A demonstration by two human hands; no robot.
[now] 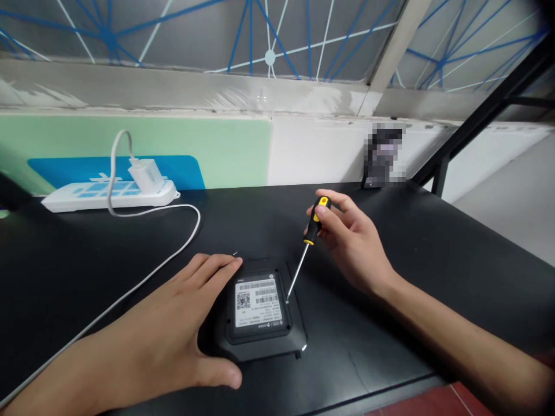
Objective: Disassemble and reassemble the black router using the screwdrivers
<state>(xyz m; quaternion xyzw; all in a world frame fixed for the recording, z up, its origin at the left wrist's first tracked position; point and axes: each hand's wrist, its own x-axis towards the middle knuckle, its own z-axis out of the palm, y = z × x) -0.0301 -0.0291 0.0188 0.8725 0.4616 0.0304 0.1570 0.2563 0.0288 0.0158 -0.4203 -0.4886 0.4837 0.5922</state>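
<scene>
A black electronic device [260, 342] lies on the dark table, with a white label [256, 301] bearing a QR code and barcodes facing up. My right hand [358, 242] grips a black and yellow screwdriver [317, 218] by its handle. The screwdriver slants down to the left, its tip at a small screw [287, 301] by the device's right edge. Along the device's left side rests my left hand [173, 329], fingers stretched out and thumb spread apart; its fingertips reach the far left corner of the device.
At the back left a white power strip [87, 197] stands against the wall, with a white charger [148, 175] plugged in. Its white cable [167, 260] runs across the table [455, 260] to the lower left. A phone-like dark object [380, 162], pixelated, leans at the back right.
</scene>
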